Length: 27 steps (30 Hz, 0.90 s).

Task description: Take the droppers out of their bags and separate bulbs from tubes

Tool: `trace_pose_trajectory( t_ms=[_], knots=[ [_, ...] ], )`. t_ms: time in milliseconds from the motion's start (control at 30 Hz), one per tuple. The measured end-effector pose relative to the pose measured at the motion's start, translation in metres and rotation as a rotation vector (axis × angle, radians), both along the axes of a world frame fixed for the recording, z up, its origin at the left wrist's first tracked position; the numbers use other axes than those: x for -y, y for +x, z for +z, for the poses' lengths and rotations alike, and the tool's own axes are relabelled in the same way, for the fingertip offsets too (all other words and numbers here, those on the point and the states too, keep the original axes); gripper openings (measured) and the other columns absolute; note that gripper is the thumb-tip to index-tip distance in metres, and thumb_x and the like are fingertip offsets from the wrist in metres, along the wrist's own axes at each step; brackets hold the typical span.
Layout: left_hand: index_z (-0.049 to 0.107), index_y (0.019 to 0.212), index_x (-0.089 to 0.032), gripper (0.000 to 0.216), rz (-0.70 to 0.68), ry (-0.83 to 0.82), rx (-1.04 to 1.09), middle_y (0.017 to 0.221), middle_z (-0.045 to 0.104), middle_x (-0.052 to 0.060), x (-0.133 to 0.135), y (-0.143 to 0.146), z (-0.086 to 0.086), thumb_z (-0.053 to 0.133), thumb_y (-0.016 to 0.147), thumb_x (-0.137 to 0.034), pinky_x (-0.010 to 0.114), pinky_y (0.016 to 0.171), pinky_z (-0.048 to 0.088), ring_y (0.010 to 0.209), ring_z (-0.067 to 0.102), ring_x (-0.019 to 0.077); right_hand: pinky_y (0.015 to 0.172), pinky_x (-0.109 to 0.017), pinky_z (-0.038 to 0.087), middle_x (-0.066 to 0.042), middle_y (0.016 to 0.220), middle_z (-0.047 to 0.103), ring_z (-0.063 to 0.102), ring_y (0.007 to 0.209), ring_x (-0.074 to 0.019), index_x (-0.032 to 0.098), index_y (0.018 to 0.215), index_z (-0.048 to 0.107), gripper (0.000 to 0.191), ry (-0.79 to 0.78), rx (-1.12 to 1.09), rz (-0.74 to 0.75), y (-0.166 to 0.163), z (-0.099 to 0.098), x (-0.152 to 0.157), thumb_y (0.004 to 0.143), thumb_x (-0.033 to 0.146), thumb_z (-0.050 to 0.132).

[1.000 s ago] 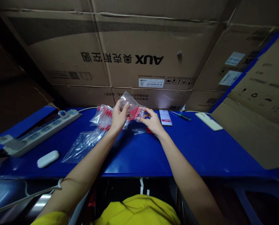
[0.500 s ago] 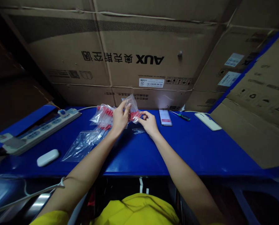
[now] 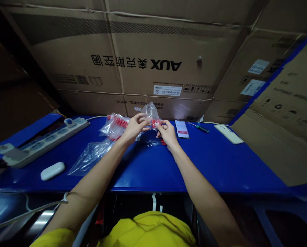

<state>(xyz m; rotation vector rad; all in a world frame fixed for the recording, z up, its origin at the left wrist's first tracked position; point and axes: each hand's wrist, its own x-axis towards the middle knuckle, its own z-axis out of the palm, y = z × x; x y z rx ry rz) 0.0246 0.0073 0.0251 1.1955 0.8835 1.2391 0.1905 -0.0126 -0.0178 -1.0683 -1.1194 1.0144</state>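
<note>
A small clear plastic bag (image 3: 150, 109) with red pieces in its lower part is raised just above the table, close to the cardboard. My left hand (image 3: 136, 126) has its fingers curled in against the bag's left side. At the bag's lower right, my right hand (image 3: 167, 133) pinches the plastic beside the red pieces. Beneath my right hand lie several thin clear sticks with red ends (image 3: 155, 142), partly hidden by the fingers. Left of my left hand is a pile of clear bags with red-ended pieces (image 3: 117, 121). A larger flat clear bag (image 3: 88, 159) lies nearer to me.
A white power strip (image 3: 44, 142) and a white oval case (image 3: 53, 171) are on the left. To the right lie a lit phone (image 3: 181, 129), a green-handled screwdriver (image 3: 203, 128) and a pale phone-shaped item (image 3: 228, 134). Cardboard (image 3: 133, 41) walls the blue table (image 3: 207, 164).
The bag and my left hand have shifted slightly right. My left fingers have come down from the bag's upper part to its side. Red ends now show among the sticks under my right hand.
</note>
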Motion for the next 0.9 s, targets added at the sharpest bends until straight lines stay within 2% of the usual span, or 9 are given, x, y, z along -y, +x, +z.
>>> trace_pose_trajectory(
  t_ms=[100, 200, 300, 433, 633, 767, 900],
  knots=[
    [0.067, 0.104, -0.018, 0.037, -0.012, 0.041, 0.002, 0.107, 0.077, 0.009, -0.001, -0.002, -0.004, 0.086, 0.073, -0.011, 0.031, 0.074, 0.064, 0.082, 0.074, 0.0161, 0.052, -0.024, 0.054, 0.009, 0.062, 0.060, 0.059, 0.051, -0.0109, 0.023, 0.102, 0.060, 0.048, -0.007, 0.010, 0.037, 0.001, 0.002, 0.001, 0.073, 0.054, 0.081],
    [0.062, 0.097, -0.020, 0.034, 0.019, 0.083, -0.014, 0.094, 0.073, 0.004, -0.002, -0.002, -0.007, 0.083, 0.073, -0.009, 0.026, 0.066, 0.059, 0.072, 0.069, 0.0125, 0.056, -0.025, 0.057, 0.007, 0.072, 0.065, 0.061, 0.055, -0.0103, 0.022, 0.106, 0.063, 0.051, -0.014, 0.025, 0.101, 0.001, 0.005, 0.001, 0.072, 0.055, 0.083],
    [0.058, 0.096, -0.020, 0.032, 0.000, 0.115, -0.037, 0.083, 0.067, 0.000, -0.001, -0.002, -0.007, 0.079, 0.074, -0.010, 0.023, 0.063, 0.054, 0.067, 0.064, 0.0103, 0.056, -0.024, 0.053, 0.005, 0.081, 0.068, 0.060, 0.055, -0.0090, 0.022, 0.108, 0.064, 0.051, 0.004, 0.104, 0.154, 0.001, 0.006, 0.002, 0.075, 0.057, 0.081],
    [0.056, 0.097, -0.019, 0.030, -0.052, 0.166, -0.075, 0.090, 0.067, 0.000, -0.002, -0.002, -0.009, 0.078, 0.077, -0.016, 0.024, 0.067, 0.053, 0.072, 0.064, 0.0112, 0.053, -0.024, 0.046, 0.006, 0.080, 0.067, 0.056, 0.053, -0.0088, 0.022, 0.106, 0.062, 0.047, 0.015, 0.219, 0.206, 0.006, 0.007, 0.004, 0.080, 0.057, 0.078],
    [0.056, 0.097, -0.020, 0.029, -0.071, 0.322, -0.162, 0.091, 0.063, -0.001, -0.005, 0.000, -0.012, 0.079, 0.079, -0.020, 0.024, 0.070, 0.052, 0.076, 0.060, 0.0117, 0.053, -0.024, 0.045, 0.005, 0.078, 0.065, 0.054, 0.057, -0.0093, 0.021, 0.101, 0.060, 0.041, -0.026, 0.180, 0.271, 0.011, 0.012, 0.006, 0.078, 0.049, 0.080],
    [0.057, 0.102, -0.021, 0.022, -0.119, 0.309, -0.128, 0.091, 0.062, 0.000, 0.000, 0.001, -0.007, 0.074, 0.088, -0.025, 0.024, 0.067, 0.049, 0.072, 0.057, 0.0111, 0.057, -0.025, 0.048, 0.005, 0.078, 0.065, 0.054, 0.060, -0.0097, 0.020, 0.102, 0.061, 0.040, -0.030, 0.099, 0.306, 0.007, 0.015, 0.008, 0.077, 0.045, 0.081],
    [0.056, 0.107, -0.022, 0.021, -0.128, 0.259, -0.069, 0.095, 0.064, 0.001, 0.004, 0.004, -0.008, 0.070, 0.091, -0.026, 0.024, 0.070, 0.049, 0.078, 0.060, 0.0131, 0.058, -0.025, 0.047, 0.001, 0.086, 0.069, 0.058, 0.066, -0.0115, 0.020, 0.106, 0.065, 0.047, -0.008, 0.047, 0.318, 0.003, 0.018, 0.011, 0.072, 0.044, 0.086]
  ],
)
